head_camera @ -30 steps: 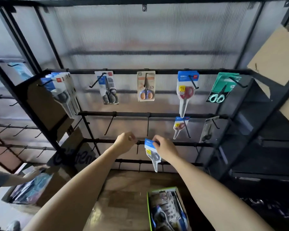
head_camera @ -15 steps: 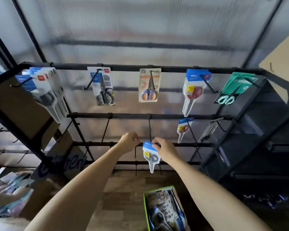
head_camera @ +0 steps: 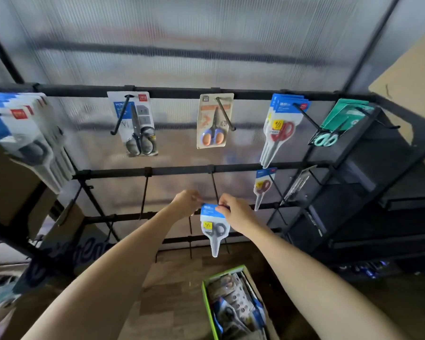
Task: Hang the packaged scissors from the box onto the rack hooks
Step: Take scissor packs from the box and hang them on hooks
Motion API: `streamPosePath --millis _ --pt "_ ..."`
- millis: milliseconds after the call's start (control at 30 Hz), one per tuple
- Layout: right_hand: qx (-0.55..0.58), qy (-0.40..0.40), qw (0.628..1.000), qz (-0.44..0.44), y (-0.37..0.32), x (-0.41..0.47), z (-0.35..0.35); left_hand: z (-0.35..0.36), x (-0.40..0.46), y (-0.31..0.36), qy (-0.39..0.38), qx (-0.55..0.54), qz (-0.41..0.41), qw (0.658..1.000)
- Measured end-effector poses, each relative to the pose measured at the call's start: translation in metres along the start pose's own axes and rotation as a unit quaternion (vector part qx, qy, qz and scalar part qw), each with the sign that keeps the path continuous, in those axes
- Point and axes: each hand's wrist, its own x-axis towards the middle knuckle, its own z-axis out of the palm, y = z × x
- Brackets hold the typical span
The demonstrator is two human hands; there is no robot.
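Note:
My right hand (head_camera: 236, 213) pinches the blue top of a pack of grey-handled scissors (head_camera: 214, 229), which hangs blade-down in front of the rack's third bar (head_camera: 133, 218). My left hand (head_camera: 187, 201) is curled just left of the pack, at the tip of a hook (head_camera: 215, 190) that reaches down from the second bar; whether it holds the hook I cannot make out. The green-edged box (head_camera: 233, 305) with several more packs sits on the floor below.
Packs hang on the top bar: a stack at far left (head_camera: 30, 141), grey scissors (head_camera: 138, 126), orange-and-blue ones (head_camera: 214, 121), red ones (head_camera: 280, 128), teal ones (head_camera: 334, 126). A small red pair (head_camera: 263, 187) hangs on the second bar. Dark shelving (head_camera: 368, 192) stands right, cardboard left.
The view has tilted slightly, so the rack sits lower in frame. Both hands stay at the hook, with the pack held a little nearer to it.

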Motion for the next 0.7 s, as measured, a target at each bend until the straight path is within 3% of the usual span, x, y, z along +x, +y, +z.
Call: streamPosePath --millis 400,700 --pt "-0.025 -0.008 1.0 -0.016 0.022 -0.004 0.005 0.003 0.012 0.009 -0.032 0.019 0.003 0.999" --pt "0.103 -0.086 0.99 0.049 0.023 0.008 -0.005 0.006 0.018 0.009 -0.026 0.007 0.01 1.0"
